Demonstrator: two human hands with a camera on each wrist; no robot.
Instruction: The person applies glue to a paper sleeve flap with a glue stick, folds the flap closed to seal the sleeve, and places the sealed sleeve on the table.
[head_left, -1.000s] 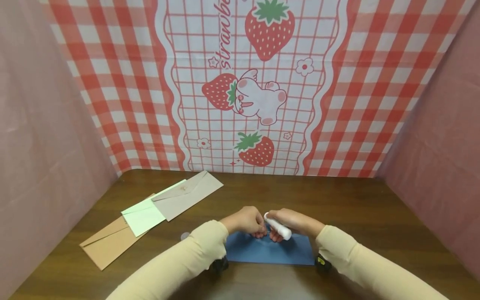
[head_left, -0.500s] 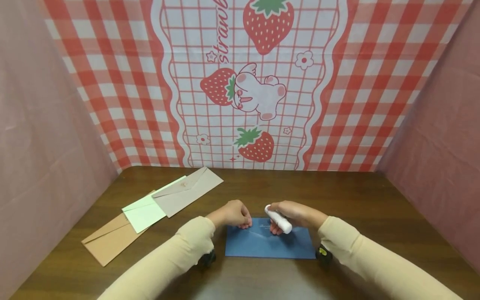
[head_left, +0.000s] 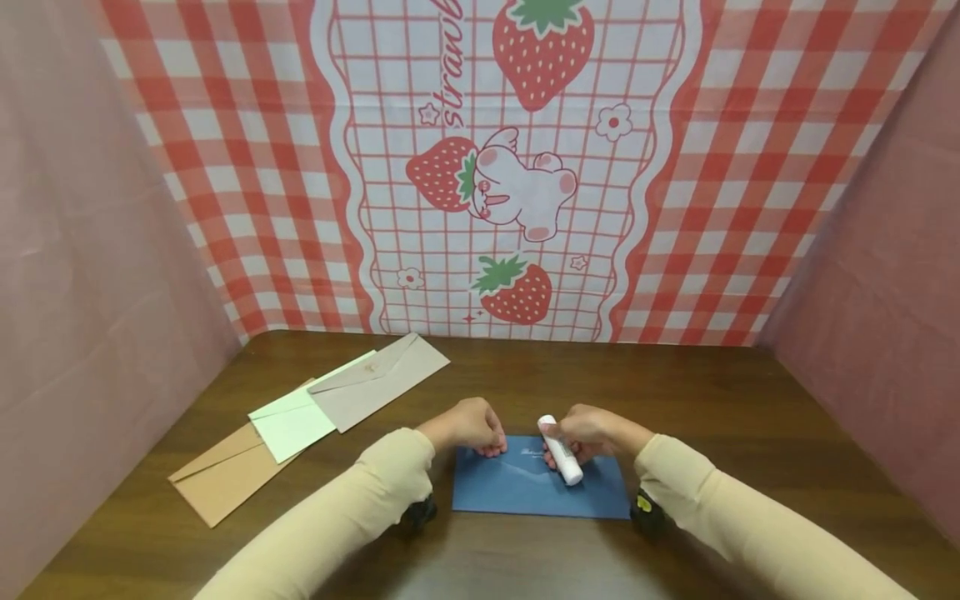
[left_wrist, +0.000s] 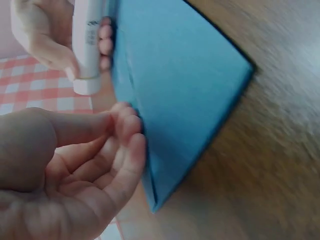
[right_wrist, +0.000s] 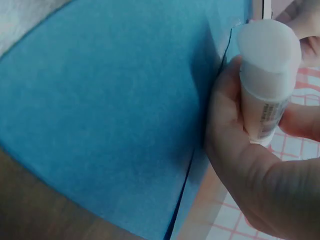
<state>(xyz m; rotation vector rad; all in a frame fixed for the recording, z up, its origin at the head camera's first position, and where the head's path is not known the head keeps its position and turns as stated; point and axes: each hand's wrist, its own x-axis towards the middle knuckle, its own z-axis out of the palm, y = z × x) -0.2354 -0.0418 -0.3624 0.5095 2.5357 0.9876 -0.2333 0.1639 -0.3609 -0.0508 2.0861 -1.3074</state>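
Note:
A blue envelope (head_left: pixel 510 496) lies flat on the wooden table in front of me, its pointed flap line and a line of pale print visible. My left hand (head_left: pixel 472 427) rests at the envelope's far left edge, fingers curled and thumb against the fingertips; nothing shows between them in the left wrist view. In my right hand (head_left: pixel 591 429) I grip a white glue stick (head_left: pixel 562 458) over the envelope's right half. Its rounded white end (right_wrist: pixel 270 47) faces the camera in the right wrist view, and dark lettering shows on its barrel.
To the left, three envelopes overlap in a slanted row: brown (head_left: pixel 225 483), pale green (head_left: pixel 292 425) and grey (head_left: pixel 382 383). A red-checked strawberry cloth (head_left: pixel 517 192) hangs behind the table (head_left: pixel 697 400). Pink cloth (head_left: pixel 885 250) closes both sides.
My left hand has moved left, away from the right hand. The glue stick has turned in my right hand and now points more toward me. A pale disc by my left sleeve is no longer visible.

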